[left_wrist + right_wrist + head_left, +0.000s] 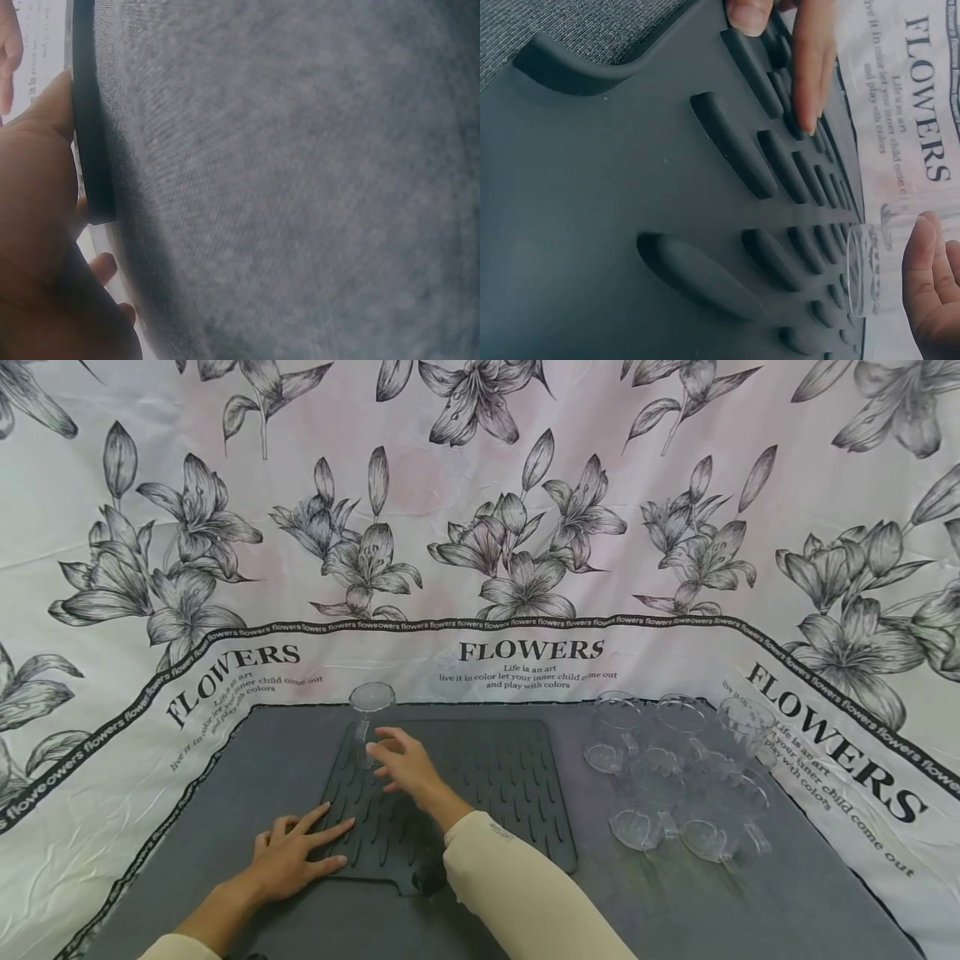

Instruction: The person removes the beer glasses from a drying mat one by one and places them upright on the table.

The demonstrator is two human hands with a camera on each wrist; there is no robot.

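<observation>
A clear glass cup (372,700) stands at the far left corner of a dark ridged drying mat (487,793). Close beside the cup is my right hand (408,768), its fingers spread and loosely bent, with no grip on the glass visible. The right wrist view shows the cup's round rim (855,270) at the mat, apart from the right hand (934,289). My left hand (292,853) rests with spread fingers on the mat's near left edge. In the left wrist view, the left hand (37,202) lies along the mat's dark edge (94,150).
Several clear glass cups (652,777) are grouped on the grey tabletop (600,918) to the right of the mat. Their outlines overlap. A white cloth with printed flowers (525,527) hangs behind the table and along both sides.
</observation>
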